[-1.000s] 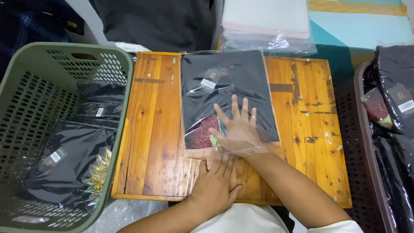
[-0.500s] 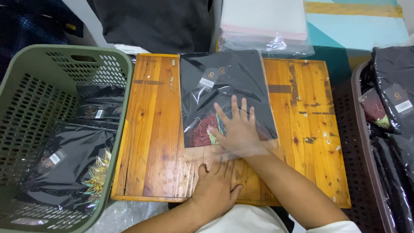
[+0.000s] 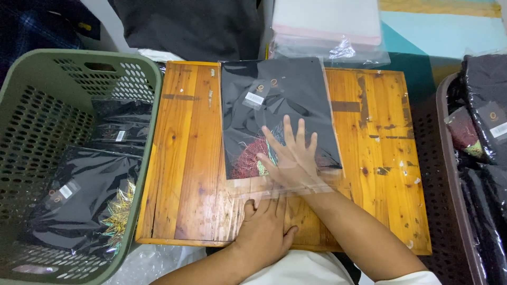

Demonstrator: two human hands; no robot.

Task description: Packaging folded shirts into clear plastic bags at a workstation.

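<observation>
Wooden tabletop (image 3: 185, 158) here, orange-stained planks with a few scuffs and white flecks, and it's boxed in by bins: a green perforated basket (image 3: 31, 132) hugging its left edge with bagged dark garments already lying inside, and a dark brown basket (image 3: 449, 211) off the right edge, stuffed with more of the same. Past the far edge sits a stack of clear plastic bags (image 3: 327, 26).

The thing being worked is a folded black garment (image 3: 280, 100) in a clear plastic sleeve, lying flat in the middle of the tabletop and reaching up to the far edge. There's a small white tag near its top and some red and teal embroidery down at the near end. The sleeve's open flap sticks out toward the near edge.

Right hand (image 3: 293, 158) is spread flat, fingers apart, pressing down on the lower part of the package, apparently under or inside the clear film since it looks hazy over the knuckles. Left hand (image 3: 264, 227) lies palm-down with fingers loosely together on the flap by the near edge, pinning it, not gripping anything.

My take on handling: light and soft, floppy if lifted by one corner, and that film looks slippery on itself. I'd say flat palms for smoothing, and pinch both long edges to pick it up.
</observation>
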